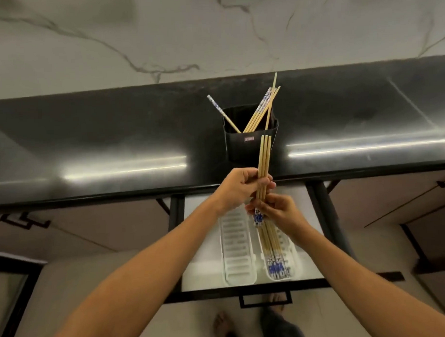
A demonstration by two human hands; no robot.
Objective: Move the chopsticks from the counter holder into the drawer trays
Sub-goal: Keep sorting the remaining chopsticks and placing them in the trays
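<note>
**Chopsticks: part in the tray, part in the hands, part in the holder**

The task was about half done, as far as one could judge. Both hands held one bundle (264, 156) of chopsticks above the open drawer (202, 265). The left hand (238, 186) was closed around the middle of the bundle, and the right hand (276, 209) pinched it lower, near the blue patterned ends. The plain tips pointed up, in front of the holder (251, 144).

In the drawer lay two white trays side by side. The right tray (293, 271) already had several chopsticks (275, 262) in it, with the blue ends toward the person. The left tray (235, 243) showed only its ribbed bottom – nothing was in it.

What was left: the bundle in the hands was not yet put down, and about six more sticks (258, 114) leaned in the black holder on the dark counter (114, 147) – one of them apart, on its left side. So probably two more trips were needed.
</note>
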